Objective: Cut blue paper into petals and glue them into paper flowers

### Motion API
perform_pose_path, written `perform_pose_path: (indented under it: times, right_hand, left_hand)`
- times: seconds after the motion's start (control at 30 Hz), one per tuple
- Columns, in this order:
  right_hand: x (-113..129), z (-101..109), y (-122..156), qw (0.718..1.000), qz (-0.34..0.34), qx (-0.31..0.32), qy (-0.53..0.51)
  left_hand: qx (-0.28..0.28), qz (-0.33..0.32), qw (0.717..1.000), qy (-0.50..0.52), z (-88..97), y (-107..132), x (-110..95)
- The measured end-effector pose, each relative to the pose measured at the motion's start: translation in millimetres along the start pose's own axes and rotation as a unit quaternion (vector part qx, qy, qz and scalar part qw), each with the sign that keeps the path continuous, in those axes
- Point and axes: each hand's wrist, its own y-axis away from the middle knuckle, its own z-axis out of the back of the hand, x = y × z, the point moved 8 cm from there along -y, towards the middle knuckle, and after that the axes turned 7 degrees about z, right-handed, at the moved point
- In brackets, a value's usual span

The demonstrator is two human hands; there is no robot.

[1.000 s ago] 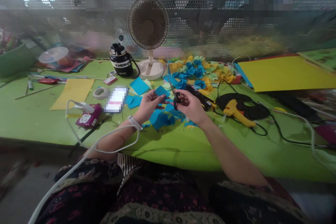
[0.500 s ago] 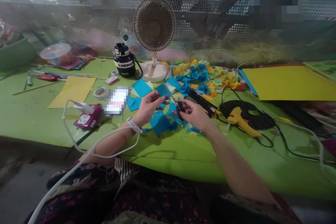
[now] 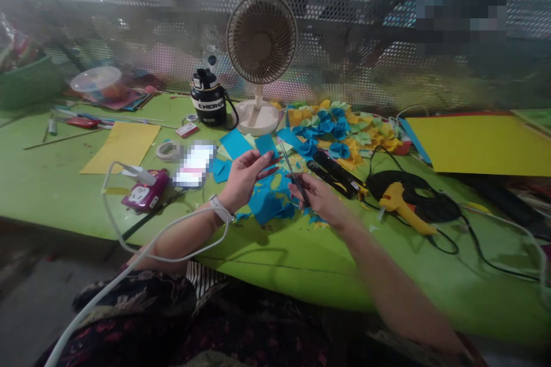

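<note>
My left hand (image 3: 245,179) is open, palm up, with a white watch (image 3: 219,209) on its wrist. A small blue paper piece (image 3: 266,145) lies just beyond its fingertips; I cannot tell if they touch. My right hand (image 3: 316,199), somewhat blurred, is shut on black-handled scissors (image 3: 296,179), whose thin blades point up and to the left. Torn blue paper scraps (image 3: 267,205) lie under and between my hands. Black tools (image 3: 333,175) lie just past my right hand.
The green table (image 3: 64,183) holds a heap of blue and yellow paper flowers (image 3: 340,132), a fan (image 3: 262,37), a black flask (image 3: 209,97), a yellow glue gun (image 3: 402,206) with black cable, yellow card (image 3: 482,143), a tape roll (image 3: 166,151) and a pink device (image 3: 146,190).
My right hand has dropped lower with the scissors, now pointing more steeply. My left fingers have spread open near the blue piece. The whole scene has shifted slightly right in view.
</note>
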Motion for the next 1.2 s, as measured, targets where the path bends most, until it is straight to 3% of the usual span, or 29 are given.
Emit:
perform_pose_path:
  times: [0.3,1.2]
  right_hand:
    - [-6,-14,2,0.999,0.014,0.030,0.018]
    - [-5,-12,1,0.999,0.020,0.022,0.032]
  left_hand:
    - [-0.011,0.013,1.000,0.009,-1.5,6,6]
    - [-0.002,0.029,0.998,0.063,-7.8,10,8]
